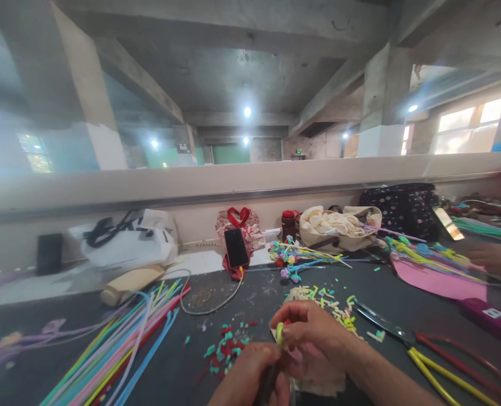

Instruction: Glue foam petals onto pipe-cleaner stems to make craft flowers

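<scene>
My hands meet low in the middle of the head view. My right hand (313, 332) pinches a short curved piece of yellow pipe cleaner (279, 334) between thumb and fingers. Closed just below it, my left hand (252, 366) has its thumb against the lower end of the same piece. A dark, narrow thing (267, 383) shows under the left fingers; its kind cannot be made out. A bit of red peeks out beside the right fingertips. Cut green and red snippets (227, 347) lie by the left hand, and yellow and white snippets (338, 310) beyond the right.
Long coloured pipe cleaners (119, 344) spread at the left. Scissors (406, 338) with red and yellow handles lie open at the right. A cabled phone (236, 248), pipe-cleaner flowers (290, 254) and a cloth bag (338, 225) stand behind. Another person's hand (497, 259) is far right.
</scene>
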`<action>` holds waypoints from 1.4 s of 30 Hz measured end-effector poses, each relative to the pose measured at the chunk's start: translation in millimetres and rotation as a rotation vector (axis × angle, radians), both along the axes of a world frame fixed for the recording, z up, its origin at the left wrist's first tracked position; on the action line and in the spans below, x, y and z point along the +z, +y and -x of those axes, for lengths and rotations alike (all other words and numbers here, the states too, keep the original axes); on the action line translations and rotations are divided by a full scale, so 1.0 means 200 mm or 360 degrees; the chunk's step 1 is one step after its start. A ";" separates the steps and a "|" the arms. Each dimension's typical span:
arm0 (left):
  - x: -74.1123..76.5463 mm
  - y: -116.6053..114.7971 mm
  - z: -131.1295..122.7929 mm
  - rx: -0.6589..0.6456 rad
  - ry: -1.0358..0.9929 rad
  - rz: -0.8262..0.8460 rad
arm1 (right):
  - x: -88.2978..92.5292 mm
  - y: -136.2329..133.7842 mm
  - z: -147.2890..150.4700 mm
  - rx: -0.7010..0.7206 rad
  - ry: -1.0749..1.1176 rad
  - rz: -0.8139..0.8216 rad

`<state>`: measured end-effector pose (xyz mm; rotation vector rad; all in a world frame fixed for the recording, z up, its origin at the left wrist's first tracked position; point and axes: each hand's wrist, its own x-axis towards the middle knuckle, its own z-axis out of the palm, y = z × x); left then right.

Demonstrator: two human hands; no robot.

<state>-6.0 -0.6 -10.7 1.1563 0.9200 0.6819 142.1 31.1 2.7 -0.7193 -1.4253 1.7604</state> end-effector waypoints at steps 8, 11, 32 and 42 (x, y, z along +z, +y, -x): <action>0.00 -0.01 0.00 -0.0006 -0.0282 0.0080 | 0.00 -0.01 0.01 0.0004 0.0039 0.0050; 0.00 -0.01 -0.01 0.0042 -0.0285 0.0059 | 0.01 -0.01 0.01 -0.0026 0.0025 0.0028; -0.01 0.00 -0.01 0.0720 0.0496 -0.0466 | 0.00 0.00 0.04 -0.0258 -0.0121 -0.0006; -0.01 0.02 0.03 0.0756 0.0316 -0.0371 | -0.01 0.03 0.02 -0.0185 0.0029 0.0019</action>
